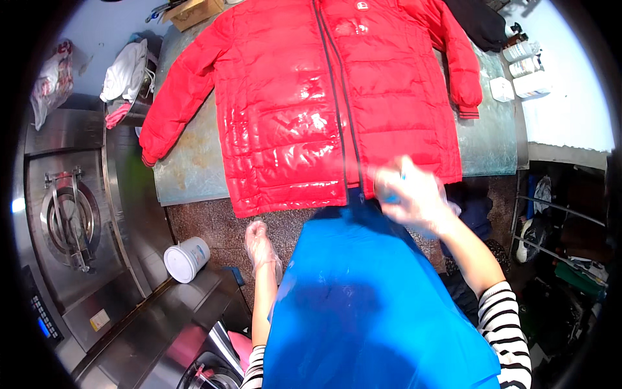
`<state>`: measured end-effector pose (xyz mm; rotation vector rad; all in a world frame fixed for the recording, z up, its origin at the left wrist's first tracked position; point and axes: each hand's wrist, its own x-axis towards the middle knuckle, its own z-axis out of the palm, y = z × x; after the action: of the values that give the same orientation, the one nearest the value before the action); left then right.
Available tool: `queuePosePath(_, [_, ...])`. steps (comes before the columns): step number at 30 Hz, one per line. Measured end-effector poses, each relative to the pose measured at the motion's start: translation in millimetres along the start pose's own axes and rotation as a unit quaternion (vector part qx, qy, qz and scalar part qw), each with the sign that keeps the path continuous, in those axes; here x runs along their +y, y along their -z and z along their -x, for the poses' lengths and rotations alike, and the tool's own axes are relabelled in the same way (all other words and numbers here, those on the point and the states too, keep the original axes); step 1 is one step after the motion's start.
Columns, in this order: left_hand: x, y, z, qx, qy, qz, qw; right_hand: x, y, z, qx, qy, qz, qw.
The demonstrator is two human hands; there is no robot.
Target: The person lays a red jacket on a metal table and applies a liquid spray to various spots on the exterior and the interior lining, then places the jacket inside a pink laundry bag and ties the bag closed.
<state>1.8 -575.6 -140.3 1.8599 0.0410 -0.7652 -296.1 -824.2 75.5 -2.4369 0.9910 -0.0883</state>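
Observation:
A red quilted puffer jacket [291,112] lies spread front up before me, its black-edged front opening running down the middle. Its left-hand side in the picture looks glossy and wet; the other side is mostly matte. My right hand [413,197], blurred by motion, is over the lower right front, shut on a small item with blue parts [392,194]. Blur hides what kind of item it is. My left hand [261,240], in a clear plastic glove, hangs just below the jacket's lower left hem. Its fingers are curled closed, with nothing visible in them.
The jacket rests on a worn table [189,180]. Several bottles [525,63] and a white container [501,89] stand at the back right. Left are a front-loading washing machine [73,221] and a white lidded bucket [187,259]. A metal rack [559,209] stands right. I wear a blue apron [379,291].

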Motion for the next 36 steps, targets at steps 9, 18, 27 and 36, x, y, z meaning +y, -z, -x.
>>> queuePosePath(9, [64, -94, 81, -0.13, -0.407, -0.25, 0.869, 59, 35, 21, 0.182, -0.046, -0.028, 0.982])
queuePosePath(18, [-14, -182, 104, -0.345, 0.188, 0.009, 0.919, 52, 16, 111, 0.053, 0.013, -0.019, 0.998])
queuePosePath(27, [-5, -194, 118, -0.293, 0.166, 0.067, 0.939, 87, 20, 161, 0.147, -0.169, 0.005, 0.975])
queuePosePath(36, [-4, -195, 108, -0.326, 0.108, -0.022, 0.939, 73, 18, 153, 0.132, -0.163, -0.019, 0.978])
